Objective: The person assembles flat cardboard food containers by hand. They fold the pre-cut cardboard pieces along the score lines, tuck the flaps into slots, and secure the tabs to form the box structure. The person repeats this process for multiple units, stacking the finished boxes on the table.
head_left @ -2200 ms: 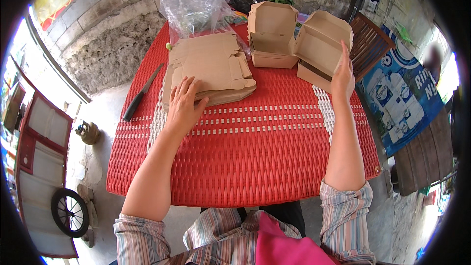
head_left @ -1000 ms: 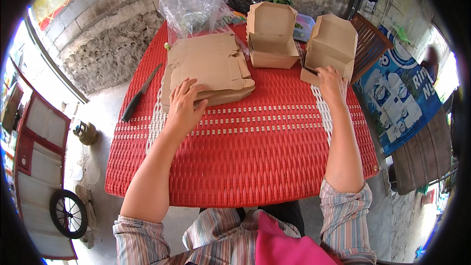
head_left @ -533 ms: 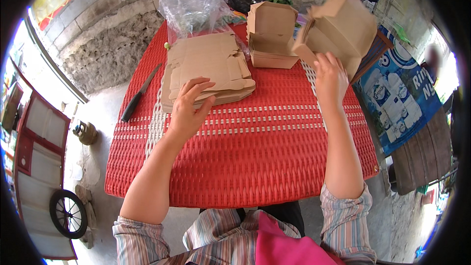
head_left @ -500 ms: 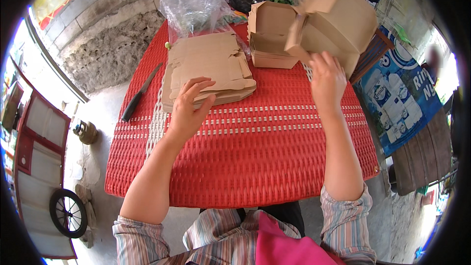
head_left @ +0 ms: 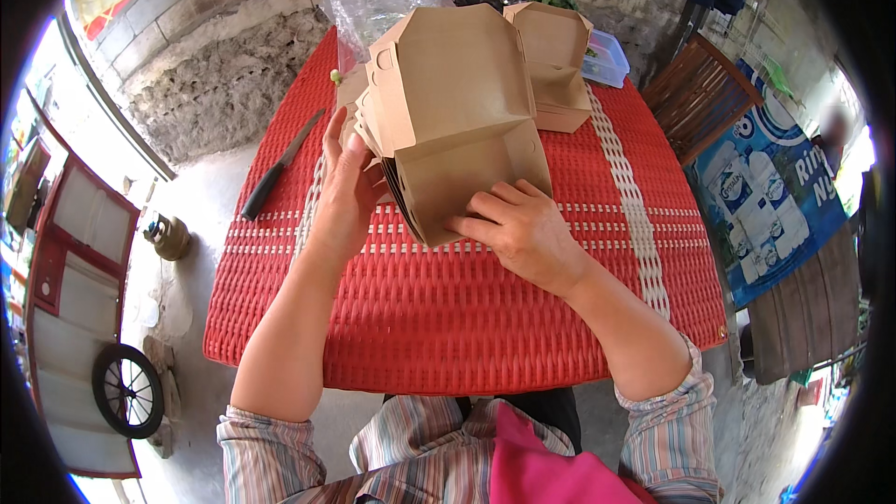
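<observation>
Several nested boxes are pinched by right grip, left grip half-open; some could be shed by tilting.

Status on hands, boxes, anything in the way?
Right hand gripping front wall of nested open boxes, lids raised. Left hand at their left side, contact unclear. Knife lies farther left, apart from both hands.

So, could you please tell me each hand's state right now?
Left hand: open beside the cardboard box, contact unclear.
Right hand: closed on the cardboard box's near edge.
</observation>
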### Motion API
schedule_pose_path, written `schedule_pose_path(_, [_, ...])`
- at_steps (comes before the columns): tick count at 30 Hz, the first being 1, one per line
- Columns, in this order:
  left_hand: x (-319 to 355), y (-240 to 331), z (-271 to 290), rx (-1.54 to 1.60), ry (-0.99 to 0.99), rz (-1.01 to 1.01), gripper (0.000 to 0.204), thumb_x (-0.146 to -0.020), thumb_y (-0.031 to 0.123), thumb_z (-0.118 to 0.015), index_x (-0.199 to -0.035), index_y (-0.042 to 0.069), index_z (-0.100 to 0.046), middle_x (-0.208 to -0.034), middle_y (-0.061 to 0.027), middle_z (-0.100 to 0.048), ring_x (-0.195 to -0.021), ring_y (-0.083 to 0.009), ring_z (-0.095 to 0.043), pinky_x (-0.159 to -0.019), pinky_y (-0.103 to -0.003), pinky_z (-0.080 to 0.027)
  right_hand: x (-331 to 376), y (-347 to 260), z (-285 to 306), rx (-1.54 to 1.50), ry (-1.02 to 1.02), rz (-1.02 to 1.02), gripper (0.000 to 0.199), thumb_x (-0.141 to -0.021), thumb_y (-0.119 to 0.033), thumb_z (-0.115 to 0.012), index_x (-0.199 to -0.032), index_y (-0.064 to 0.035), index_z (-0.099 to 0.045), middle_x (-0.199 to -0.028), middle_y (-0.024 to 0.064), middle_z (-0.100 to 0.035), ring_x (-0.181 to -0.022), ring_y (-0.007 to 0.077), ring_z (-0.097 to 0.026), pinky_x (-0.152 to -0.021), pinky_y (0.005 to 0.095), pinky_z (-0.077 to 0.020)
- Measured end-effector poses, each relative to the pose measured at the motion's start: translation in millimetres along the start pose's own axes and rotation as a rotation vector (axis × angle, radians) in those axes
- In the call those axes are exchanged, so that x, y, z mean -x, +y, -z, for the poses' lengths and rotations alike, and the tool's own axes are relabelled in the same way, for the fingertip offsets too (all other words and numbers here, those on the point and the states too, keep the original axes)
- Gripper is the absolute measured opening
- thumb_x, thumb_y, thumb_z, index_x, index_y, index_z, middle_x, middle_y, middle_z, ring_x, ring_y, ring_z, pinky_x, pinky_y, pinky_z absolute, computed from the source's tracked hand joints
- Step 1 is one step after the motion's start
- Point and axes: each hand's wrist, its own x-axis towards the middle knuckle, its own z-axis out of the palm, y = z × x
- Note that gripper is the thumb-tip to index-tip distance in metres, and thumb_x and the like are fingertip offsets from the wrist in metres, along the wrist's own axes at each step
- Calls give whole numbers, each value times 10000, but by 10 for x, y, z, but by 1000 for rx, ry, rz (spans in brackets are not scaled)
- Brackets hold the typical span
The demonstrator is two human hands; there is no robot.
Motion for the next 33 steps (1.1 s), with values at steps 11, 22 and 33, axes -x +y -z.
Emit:
schedule_pose_path(11, [-5, -101, -22, -53, -25, -217, 696, -1007, 54, -472, -1528, 263, -60, -1413, -157, -435, -1280, -201, -456, -1057, -362, -383, 9, -44, 62, -91, -200, 75, 224, -784, -54, -593, -989, -126, -650, -968, 13, -583, -949, 204, -588, -841, 345, -484])
schedule_pose_path(22, [17, -47, -52, 165, 39, -79, 382, -1007, 91, -490, -1322, 164, -285, -1351, -126, -455, -1222, -192, -473, -1016, -345, -399, 20, -106, -8, -75, -188, 81, 137, -798, -90, -592, -919, -121, -647, -921, 12, -583, -927, 199, -587, -804, 350, -469])
schedule_pose_path(33, [39, -63, -72, 24, 104, -87, 480, -962, 137, -596, -1324, 189, -286, -1310, -121, -487, -1187, -214, -486, -982, -401, -435, -49, 45, 149, -326, 513, -236, 152, -968, -199, -562, -999, -79, -650, -948, 70, -611, -903, 233, -591, -803, 347, -460])
